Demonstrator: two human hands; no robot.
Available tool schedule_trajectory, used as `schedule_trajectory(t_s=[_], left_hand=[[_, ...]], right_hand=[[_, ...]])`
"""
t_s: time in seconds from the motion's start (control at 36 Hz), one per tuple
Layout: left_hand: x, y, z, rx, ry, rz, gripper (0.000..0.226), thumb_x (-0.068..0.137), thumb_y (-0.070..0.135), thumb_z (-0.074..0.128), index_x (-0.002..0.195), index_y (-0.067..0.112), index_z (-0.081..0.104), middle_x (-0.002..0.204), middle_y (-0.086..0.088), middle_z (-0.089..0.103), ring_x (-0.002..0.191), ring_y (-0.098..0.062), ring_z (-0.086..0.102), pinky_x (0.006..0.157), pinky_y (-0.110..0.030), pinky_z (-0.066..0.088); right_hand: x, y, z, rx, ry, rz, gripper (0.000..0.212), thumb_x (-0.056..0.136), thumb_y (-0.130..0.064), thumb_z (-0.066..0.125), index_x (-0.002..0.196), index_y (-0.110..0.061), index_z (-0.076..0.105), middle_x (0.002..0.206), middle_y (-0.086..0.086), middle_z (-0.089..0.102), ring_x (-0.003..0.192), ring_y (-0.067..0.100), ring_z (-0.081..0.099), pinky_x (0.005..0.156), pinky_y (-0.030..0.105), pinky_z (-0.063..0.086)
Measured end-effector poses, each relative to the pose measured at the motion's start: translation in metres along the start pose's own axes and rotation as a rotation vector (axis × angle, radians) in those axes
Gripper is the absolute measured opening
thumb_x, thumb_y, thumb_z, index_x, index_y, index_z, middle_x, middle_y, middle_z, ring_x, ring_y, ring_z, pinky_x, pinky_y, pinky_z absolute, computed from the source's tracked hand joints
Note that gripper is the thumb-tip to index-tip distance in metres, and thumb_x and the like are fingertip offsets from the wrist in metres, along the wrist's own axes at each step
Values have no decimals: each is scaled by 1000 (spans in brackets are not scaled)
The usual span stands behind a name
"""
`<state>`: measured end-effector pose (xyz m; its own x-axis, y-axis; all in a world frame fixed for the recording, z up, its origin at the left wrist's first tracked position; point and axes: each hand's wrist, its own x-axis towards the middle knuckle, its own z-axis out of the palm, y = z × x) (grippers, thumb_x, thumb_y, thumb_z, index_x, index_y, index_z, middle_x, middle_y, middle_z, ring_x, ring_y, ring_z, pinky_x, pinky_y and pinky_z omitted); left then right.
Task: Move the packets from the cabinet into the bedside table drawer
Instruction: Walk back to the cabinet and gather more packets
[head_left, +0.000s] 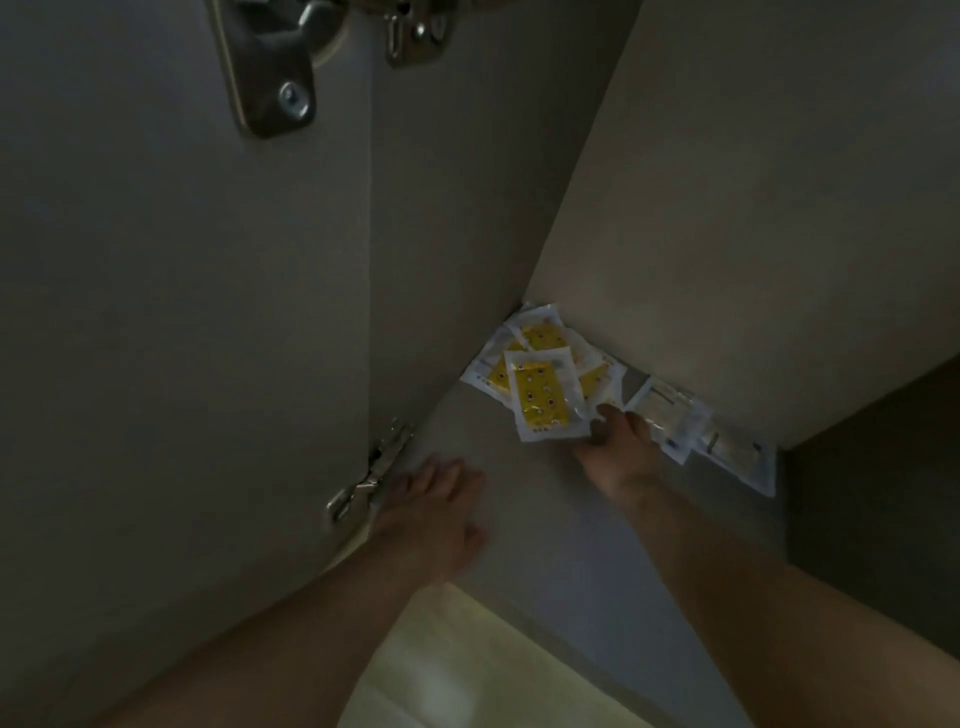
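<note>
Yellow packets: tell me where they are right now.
Head view, right of centre: the yellow packets lie piled in the back corner of the cabinet, the right hand at their near edge, pale packets to their right.

There's the heap of yellow packets (537, 340), white-bordered and dotted with dark spots, fanned out flat and overlapping in the back left corner of the cabinet (519, 509) shelf. The front packet (543, 400) lies on top of them, tilted, its near right corner touching the fingers of the right hand (621, 441). Just to the right, a few pale packets (670, 415), clear and whitish, lie in an overlapping row along the back wall.
</note>
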<state>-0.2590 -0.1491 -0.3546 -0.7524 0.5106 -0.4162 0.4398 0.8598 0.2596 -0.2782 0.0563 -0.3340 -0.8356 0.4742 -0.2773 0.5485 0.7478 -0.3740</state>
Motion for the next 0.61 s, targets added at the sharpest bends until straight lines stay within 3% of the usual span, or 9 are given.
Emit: schedule_trajectory(t_s=[0.14, 0.22, 0.39, 0.5, 0.58, 0.61], left_hand=[[-2, -2, 6, 62, 22, 38, 55, 101, 39, 25, 151, 31, 3, 159, 1, -11, 145, -25, -13, 117, -39, -2], [-2, -2, 3, 45, 26, 38, 55, 100, 37, 27, 150, 32, 5, 159, 2, -9, 146, -25, -12, 117, -38, 0], [-3, 0, 4, -13, -15, 48, 58, 99, 32, 32, 151, 30, 6, 159, 4, -10, 145, -26, -15, 119, -37, 2], [-2, -9, 2, -55, -3, 89, 58, 97, 27, 39, 149, 32, 15, 159, 6, -6, 146, -23, -11, 119, -35, 8], [-2, -14, 1, -58, 12, 120, 56, 96, 23, 40, 149, 31, 21, 159, 6, -3, 146, -22, -9, 119, -31, 7], [-2, -16, -1, -57, 22, 133, 55, 97, 22, 38, 148, 31, 22, 159, 6, -2, 146, -21, -9, 118, -29, 6]], right_hand=[[23, -18, -3, -6, -32, -40, 75, 88, -37, 57, 149, -25, 16, 157, 10, 10, 144, 32, 12, 114, 42, 17], [37, -34, 0, -63, -74, -78, 78, 89, -38, 56, 151, -28, 8, 159, 6, 1, 145, 31, 4, 116, 45, 15], [57, -57, 2, -217, -120, -66, 79, 90, -59, 42, 150, -34, -2, 159, 5, -11, 146, 31, -6, 116, 53, 8], [64, -83, 5, -385, -218, -254, 78, 87, -70, 34, 147, -43, -7, 156, -2, -23, 143, 34, -18, 113, 61, 1], [70, -83, 23, -517, -353, -290, 102, 57, -98, 5, 146, -48, -6, 156, -6, -23, 142, 36, -21, 110, 66, 5], [71, -79, 28, -540, -355, -285, 102, 56, -98, 4, 145, -49, -6, 156, -7, -22, 142, 36, -20, 108, 68, 7]])
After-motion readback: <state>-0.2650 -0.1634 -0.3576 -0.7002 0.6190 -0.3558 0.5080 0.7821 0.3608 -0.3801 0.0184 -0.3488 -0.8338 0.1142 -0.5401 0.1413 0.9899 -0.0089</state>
